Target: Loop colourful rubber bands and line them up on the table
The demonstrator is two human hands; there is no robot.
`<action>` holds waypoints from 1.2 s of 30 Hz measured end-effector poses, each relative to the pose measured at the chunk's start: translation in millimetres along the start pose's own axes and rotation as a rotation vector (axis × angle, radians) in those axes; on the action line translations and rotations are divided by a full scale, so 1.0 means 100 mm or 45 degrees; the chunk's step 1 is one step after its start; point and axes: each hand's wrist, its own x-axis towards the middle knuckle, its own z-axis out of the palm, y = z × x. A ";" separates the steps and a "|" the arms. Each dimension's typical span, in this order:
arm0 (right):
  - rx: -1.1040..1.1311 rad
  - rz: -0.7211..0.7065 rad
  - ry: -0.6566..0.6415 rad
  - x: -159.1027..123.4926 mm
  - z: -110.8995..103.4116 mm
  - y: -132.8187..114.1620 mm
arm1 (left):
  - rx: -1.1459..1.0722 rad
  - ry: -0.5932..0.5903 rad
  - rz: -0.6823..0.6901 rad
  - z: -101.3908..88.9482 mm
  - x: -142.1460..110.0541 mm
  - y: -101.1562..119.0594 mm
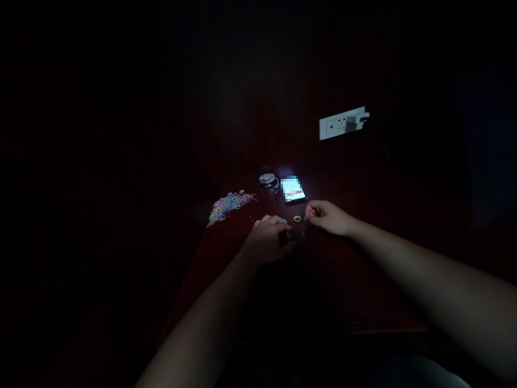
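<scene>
The two hands are apart from each other, low over the dark counter (pixel 339 285), near the middle of the frame. The left hand (pixel 269 237) lies with its fingers bent and its thumb away from them; a small green band (pixel 285 221) is just beside its fingertips. The right hand (pixel 328 216) has its fingers curled inward near a yellow band (pixel 297 219), perhaps for a fine grip. I cannot tell whether either hand holds something, because it is too dark.

The heap of small coloured bands (pixel 232 203) is spread at the left of the centre, maybe so that single ones are easy to see. Above the hands stands a round container (pixel 269 182), and just beside it the lit phone (pixel 293 189), whose screen probably helps as a lamp there. At the upper right, a plug (pixel 361 118) sits in the wall socket (pixel 341 124).
</scene>
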 end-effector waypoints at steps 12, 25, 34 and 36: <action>0.005 -0.014 0.010 0.00 0.00 0.00 | 0.047 0.004 -0.064 0.06 0.04 0.03; -0.498 -0.546 0.175 -0.13 -0.01 -0.20 | -0.053 0.088 -0.171 -0.14 0.04 -0.10; -0.873 -0.609 -0.171 -0.18 0.14 -0.24 | -0.041 -0.066 -0.143 -0.15 0.03 -0.02; -0.882 -0.597 -0.166 -0.16 0.12 -0.23 | -0.042 -0.082 -0.124 -0.14 0.03 0.00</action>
